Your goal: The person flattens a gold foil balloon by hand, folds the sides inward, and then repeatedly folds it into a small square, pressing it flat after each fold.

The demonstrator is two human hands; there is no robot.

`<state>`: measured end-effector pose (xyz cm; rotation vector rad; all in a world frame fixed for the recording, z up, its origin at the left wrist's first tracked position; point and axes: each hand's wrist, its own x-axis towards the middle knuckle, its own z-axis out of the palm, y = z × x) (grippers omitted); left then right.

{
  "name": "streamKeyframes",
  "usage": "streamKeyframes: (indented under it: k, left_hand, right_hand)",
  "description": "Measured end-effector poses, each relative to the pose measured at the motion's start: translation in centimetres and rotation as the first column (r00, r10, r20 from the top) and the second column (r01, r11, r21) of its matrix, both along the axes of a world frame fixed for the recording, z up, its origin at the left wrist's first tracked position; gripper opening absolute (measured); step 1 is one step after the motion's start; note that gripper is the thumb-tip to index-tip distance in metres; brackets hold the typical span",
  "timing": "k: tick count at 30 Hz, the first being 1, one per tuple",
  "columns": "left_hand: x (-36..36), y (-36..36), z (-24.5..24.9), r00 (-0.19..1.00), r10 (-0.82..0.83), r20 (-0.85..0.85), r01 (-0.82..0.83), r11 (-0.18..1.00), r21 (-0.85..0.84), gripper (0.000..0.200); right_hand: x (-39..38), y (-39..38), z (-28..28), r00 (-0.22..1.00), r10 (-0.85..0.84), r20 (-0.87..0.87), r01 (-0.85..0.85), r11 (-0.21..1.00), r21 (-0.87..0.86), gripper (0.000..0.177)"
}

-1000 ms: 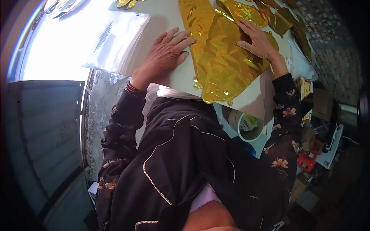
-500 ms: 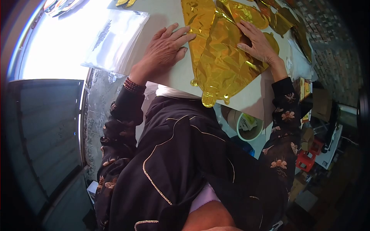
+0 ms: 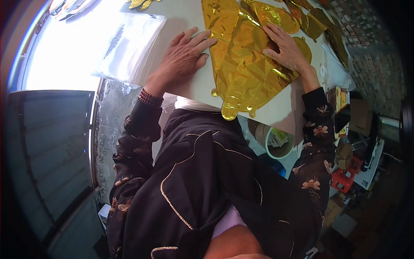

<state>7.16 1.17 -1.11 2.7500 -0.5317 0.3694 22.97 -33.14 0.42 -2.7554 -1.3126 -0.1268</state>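
gold foil piece [image 3: 248, 71]; long axis front-to-back, tabbed end [image 3: 229, 111] towards person [image 3: 198, 159].

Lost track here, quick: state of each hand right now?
Left hand: open, at the left edge of the gold foil, nothing visibly gripped.
Right hand: open, resting on the gold foil, nothing visibly gripped.

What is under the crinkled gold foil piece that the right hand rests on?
Pale tabletop shows beside the gold foil piece, so it seems to rest there. Whatever lies directly beneath is covered, so further layers cannot be confirmed.
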Motion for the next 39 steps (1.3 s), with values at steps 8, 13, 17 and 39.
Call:
streamKeyframes:
  k: [8,13,17,39]
  left_hand:
    - [-5.3,-4.9,2.0,0.987,-0.151,-0.045,0.142,0.977,-0.16,0.07]
    - [-5.9,-5.3,1.3,0.97,-0.199,-0.138,0.2,0.98,-0.009,0.071]
    - [-6.0,-5.4,0.9,0.97,-0.191,-0.151,0.195,0.981,0.016,0.069]
    - [-5.9,-5.7,1.9,0.972,-0.177,-0.155,0.177,0.984,-0.009,0.071]
  right_hand:
    - [-0.5,0.3,0.6,1.0,-0.001,-0.01,0.001,1.0,0.013,0.084]
    - [-1.0,0.5,1.2,1.0,-0.019,-0.013,0.019,1.0,0.005,0.082]
    - [-1.7,1.0,2.1,0.996,-0.085,-0.018,0.084,0.995,-0.051,0.076]
    - [2.6,6.1,-1.5,0.987,-0.163,0.013,0.163,0.986,0.041,0.07]
